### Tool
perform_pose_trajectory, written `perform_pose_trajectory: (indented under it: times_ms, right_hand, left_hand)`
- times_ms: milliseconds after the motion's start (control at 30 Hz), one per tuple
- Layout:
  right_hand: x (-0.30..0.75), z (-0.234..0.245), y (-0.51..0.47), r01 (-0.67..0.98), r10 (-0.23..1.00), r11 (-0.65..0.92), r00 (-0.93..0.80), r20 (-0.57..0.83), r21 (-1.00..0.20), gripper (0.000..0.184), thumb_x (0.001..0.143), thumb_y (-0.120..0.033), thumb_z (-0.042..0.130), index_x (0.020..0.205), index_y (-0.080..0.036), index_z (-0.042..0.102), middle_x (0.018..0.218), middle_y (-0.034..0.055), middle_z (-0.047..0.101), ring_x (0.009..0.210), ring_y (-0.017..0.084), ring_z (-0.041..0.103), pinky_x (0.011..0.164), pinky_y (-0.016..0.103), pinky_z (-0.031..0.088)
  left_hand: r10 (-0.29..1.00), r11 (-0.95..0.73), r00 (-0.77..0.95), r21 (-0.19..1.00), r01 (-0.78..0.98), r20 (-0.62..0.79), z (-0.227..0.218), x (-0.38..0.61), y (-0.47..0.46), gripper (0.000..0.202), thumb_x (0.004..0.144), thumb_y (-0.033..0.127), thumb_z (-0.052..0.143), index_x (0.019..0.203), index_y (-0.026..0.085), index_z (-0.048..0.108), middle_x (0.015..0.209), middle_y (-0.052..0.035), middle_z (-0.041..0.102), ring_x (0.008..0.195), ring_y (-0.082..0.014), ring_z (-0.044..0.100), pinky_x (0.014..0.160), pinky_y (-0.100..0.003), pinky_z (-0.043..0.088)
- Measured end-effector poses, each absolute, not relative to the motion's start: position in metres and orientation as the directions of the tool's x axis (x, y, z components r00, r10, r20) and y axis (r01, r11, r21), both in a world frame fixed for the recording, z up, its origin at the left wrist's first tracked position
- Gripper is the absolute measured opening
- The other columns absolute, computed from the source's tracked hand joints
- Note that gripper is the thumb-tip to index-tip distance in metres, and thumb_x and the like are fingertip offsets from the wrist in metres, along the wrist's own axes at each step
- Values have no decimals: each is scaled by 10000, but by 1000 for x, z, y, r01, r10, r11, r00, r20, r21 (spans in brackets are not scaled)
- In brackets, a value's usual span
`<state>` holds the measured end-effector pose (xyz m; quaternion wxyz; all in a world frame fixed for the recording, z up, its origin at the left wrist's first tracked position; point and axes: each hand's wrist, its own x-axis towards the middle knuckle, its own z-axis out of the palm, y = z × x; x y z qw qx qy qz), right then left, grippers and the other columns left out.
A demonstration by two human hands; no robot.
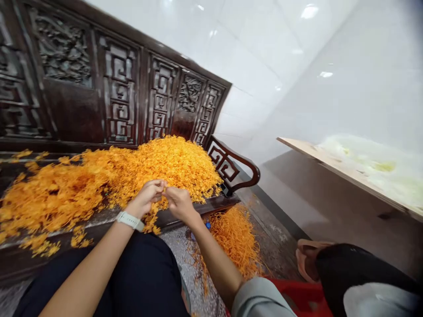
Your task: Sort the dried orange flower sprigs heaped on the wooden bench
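My left hand [147, 197], with a pale watch band [130, 220] on its wrist, is closed in a pinch. Its fingertips meet those of my right hand [179, 202], also pinched. Whatever is between them is too small to make out, with orange showing around it. Just behind the hands rises a heap of small orange artificial flower pieces [178, 165] on a dark carved wooden bench [228, 200]. Further left along the seat lie looser, larger orange flower clusters [62, 191]. A few clusters hang over the seat's front edge below my left hand.
Thin orange strands [236, 240] are heaped on the floor right of my right forearm, beside a small blue object [208, 225]. A wooden board [330, 163] bearing whitish bags juts out at right. Red plastic [302, 295] and another person's dark-clothed leg [357, 268] are lower right.
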<state>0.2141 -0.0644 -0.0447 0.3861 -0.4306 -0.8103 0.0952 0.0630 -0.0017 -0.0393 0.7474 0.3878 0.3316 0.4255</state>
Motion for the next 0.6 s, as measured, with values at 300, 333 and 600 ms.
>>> perform_pose_trajectory:
  times_ms: [300, 333, 600]
  right_hand:
    - [199, 47, -115, 79, 555, 611, -753, 354, -788, 308, 1027, -440, 687, 881, -179, 759, 761, 12, 746, 661, 87, 669, 629, 182, 572]
    - [210, 47, -94, 40, 633, 573, -656, 411, -819, 415, 1017, -532, 658, 803, -186, 741, 692, -9, 710, 593, 72, 618, 571, 157, 565]
    - [253, -13, 3, -485, 896, 10, 393, -208, -874, 266, 1072, -332, 484, 842, -209, 537, 720, -34, 500, 546, 69, 457, 506, 169, 460]
  left_hand:
    - [980, 199, 157, 622, -758, -123, -48, 19, 51, 73, 913, 239, 687, 947, 174, 682, 808, -3, 581, 521, -57, 449, 465, -183, 335]
    - [976, 216, 197, 592, -777, -98, -48, 18, 50, 152, 940, 305, 681, 999, 169, 719, 851, -33, 623, 560, -75, 488, 494, -202, 378]
    - [960, 239, 281, 553, -799, -8, -47, 26, 40, 226, 997, 348, 634, 1054, 184, 778, 1040, -101, 726, 846, -162, 629, 747, -272, 521]
